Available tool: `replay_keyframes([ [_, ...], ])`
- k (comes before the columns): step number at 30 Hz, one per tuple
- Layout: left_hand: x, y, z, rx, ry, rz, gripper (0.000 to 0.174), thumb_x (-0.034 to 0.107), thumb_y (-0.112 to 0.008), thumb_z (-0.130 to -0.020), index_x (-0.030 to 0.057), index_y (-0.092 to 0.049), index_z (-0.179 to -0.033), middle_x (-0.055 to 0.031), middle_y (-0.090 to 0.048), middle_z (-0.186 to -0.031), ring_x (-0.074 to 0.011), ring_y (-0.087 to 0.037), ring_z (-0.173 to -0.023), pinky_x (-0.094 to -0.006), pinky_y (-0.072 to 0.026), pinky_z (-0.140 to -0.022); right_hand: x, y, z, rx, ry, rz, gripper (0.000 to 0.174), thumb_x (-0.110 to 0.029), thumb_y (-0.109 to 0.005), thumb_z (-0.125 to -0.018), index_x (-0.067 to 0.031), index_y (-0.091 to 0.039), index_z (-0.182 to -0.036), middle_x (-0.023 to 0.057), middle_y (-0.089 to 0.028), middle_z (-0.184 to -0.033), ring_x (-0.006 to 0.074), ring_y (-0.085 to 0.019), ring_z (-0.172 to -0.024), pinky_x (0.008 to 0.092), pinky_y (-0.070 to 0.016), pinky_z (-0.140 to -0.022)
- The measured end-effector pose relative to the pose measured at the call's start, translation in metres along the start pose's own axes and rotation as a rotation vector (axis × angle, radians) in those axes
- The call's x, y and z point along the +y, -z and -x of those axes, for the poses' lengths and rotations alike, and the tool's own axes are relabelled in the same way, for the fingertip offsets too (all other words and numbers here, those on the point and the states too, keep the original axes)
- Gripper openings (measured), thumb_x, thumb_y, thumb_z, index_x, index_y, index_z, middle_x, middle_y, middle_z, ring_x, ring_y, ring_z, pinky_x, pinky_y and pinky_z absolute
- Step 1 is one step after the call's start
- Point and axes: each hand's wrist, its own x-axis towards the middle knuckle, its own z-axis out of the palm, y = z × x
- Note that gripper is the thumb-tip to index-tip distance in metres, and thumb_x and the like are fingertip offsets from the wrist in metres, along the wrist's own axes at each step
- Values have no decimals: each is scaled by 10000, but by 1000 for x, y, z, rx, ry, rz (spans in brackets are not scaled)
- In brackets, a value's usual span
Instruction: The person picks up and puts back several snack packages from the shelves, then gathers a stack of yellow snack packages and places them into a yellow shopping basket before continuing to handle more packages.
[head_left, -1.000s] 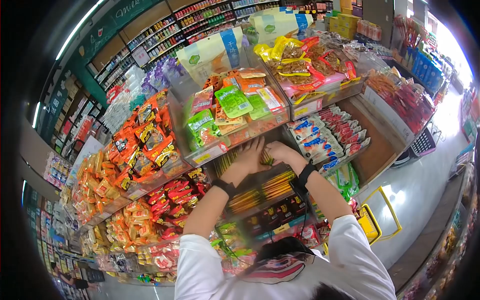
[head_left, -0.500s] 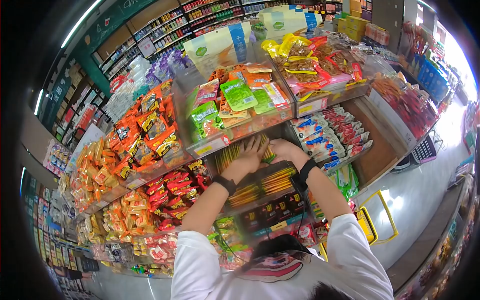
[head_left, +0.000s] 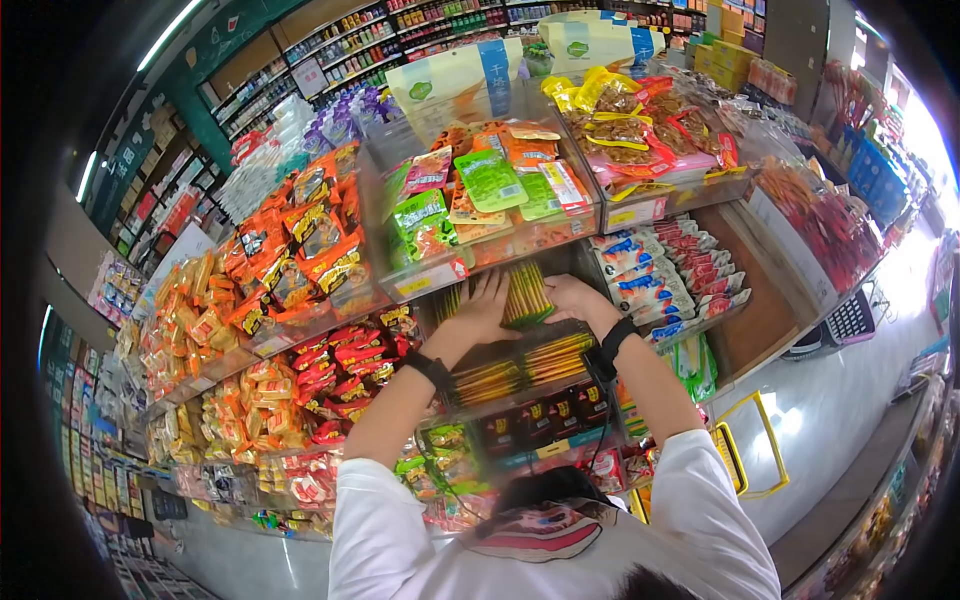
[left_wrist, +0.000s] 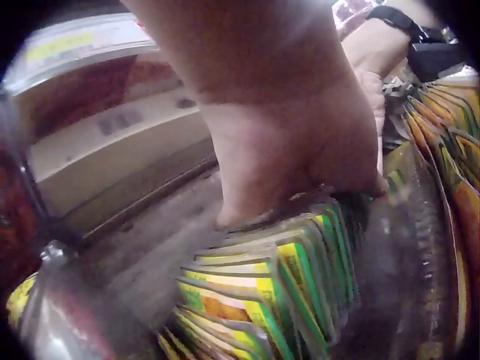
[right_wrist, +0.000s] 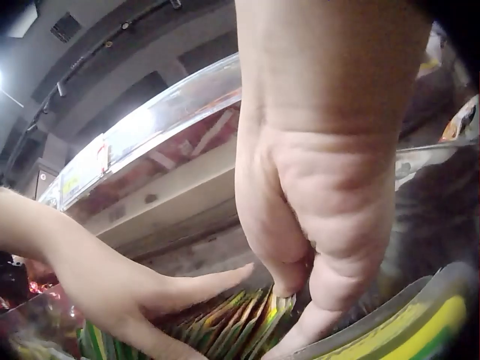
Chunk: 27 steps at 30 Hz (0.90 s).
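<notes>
A row of green-and-yellow snack packets stands on edge in a clear shelf bin under the upper shelf. My left hand lies against the row's left side with fingers straight and spread; in the left wrist view that hand presses down on the packet tops. My right hand is at the row's right end. In the right wrist view its thumb and fingers pinch the packet edges, with the left hand reaching in flat from the left.
The clear front lip of the upper bin hangs just above the hands. White-and-blue packets fill the bin to the right, red packets the one to the left. More yellow-green packets lie below. A yellow basket stands on the floor.
Both hands have shifted deeper and higher into the bin. The packets, mostly covered before, now stand gathered in a tidy row between the hands.
</notes>
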Motion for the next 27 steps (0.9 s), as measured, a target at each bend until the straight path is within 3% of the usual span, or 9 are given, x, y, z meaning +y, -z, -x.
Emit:
replay_keyframes([
  [4,-16,-14,2,32,-31,-1,1115,624,-613,-729,24,-6,-1446,-220,-10,-1502,-328,-8,-1402,-478,-59,-1130,2,-4,-5,47,-5,-28,234,-112,-397,-935,54,-478,-1078,151,-450,-1155,308,-566,-1013,394,-589,-725],
  [7,-21,-18,-4,63,-43,5,1136,625,-634,-708,18,-19,-1445,-218,-23,-1502,-331,-21,-1401,-470,-75,-1132,-3,-3,-4,16,-34,26,347,-91,-365,-934,45,-414,-1249,76,-432,-1056,227,-519,-965,455,-538,-853],
  [13,-13,-8,12,80,9,-26,1177,614,-672,-672,-9,-28,-1437,-216,-50,-1500,-336,-54,-1398,-476,-99,-1128,-15,-7,16,-46,0,13,390,-102,-367,-943,52,-359,-1302,77,-395,-1129,234,-494,-1012,463,-534,-860],
  [17,-8,1,26,12,43,-142,1175,579,-697,-664,-25,-42,-1430,-209,-66,-1500,-340,-75,-1394,-478,-136,-1123,-3,-5,1,27,-24,0,397,-103,-365,-946,52,-347,-1311,75,-392,-1141,233,-491,-1022,466,-533,-860],
  [23,-25,-18,19,134,-62,-62,1116,473,-727,-687,-25,-57,-1428,-194,-89,-1500,-334,-122,-1387,-443,-193,-1119,8,1,-16,-7,-20,-1,378,-113,-368,-948,49,-373,-1289,81,-390,-1187,239,-488,-1053,464,-530,-861],
  [27,-28,-23,20,193,-81,-51,1126,479,-730,-677,-28,-59,-1426,-194,-93,-1499,-331,-124,-1388,-438,-197,-1120,0,-2,-7,-65,-9,-26,397,-123,-370,-949,35,-356,-1313,93,-380,-1262,261,-476,-1101,459,-519,-876],
])
